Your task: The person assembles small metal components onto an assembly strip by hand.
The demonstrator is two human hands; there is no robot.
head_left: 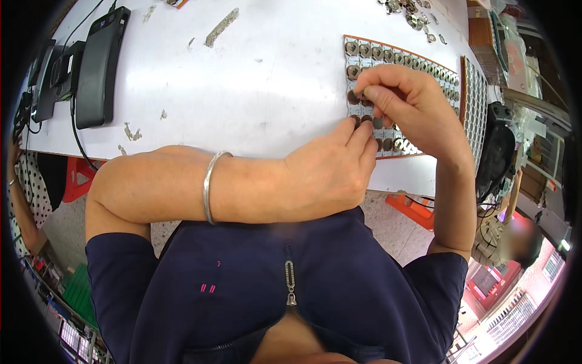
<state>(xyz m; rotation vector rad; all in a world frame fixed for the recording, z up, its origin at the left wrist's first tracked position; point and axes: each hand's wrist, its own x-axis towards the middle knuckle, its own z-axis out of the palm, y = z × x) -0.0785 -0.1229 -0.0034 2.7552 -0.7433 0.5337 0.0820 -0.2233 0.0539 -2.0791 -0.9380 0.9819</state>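
A panel [360, 59] edged in reddish brown lies at the right of the table, set with rows of small round metal pieces [364, 50]. Over its left part, my right hand [418, 103] is closed in a pinch, thumb against index finger, on a small dark disc [361, 95] that is mostly covered. My left hand [330, 167] reaches across from the left, a silver bangle [210, 188] on its forearm. Its bent fingers come down close together on the panel's near left part, by dark discs; whatever they grip is hidden.
Loose metal pieces [415, 21] are heaped at the far right of the white table [242, 79]. A second panel [474, 103] lies beyond my right hand. Black power bank [104, 67] and cables lie at the left. Red stools [412, 210] stand below; other people sit at both sides.
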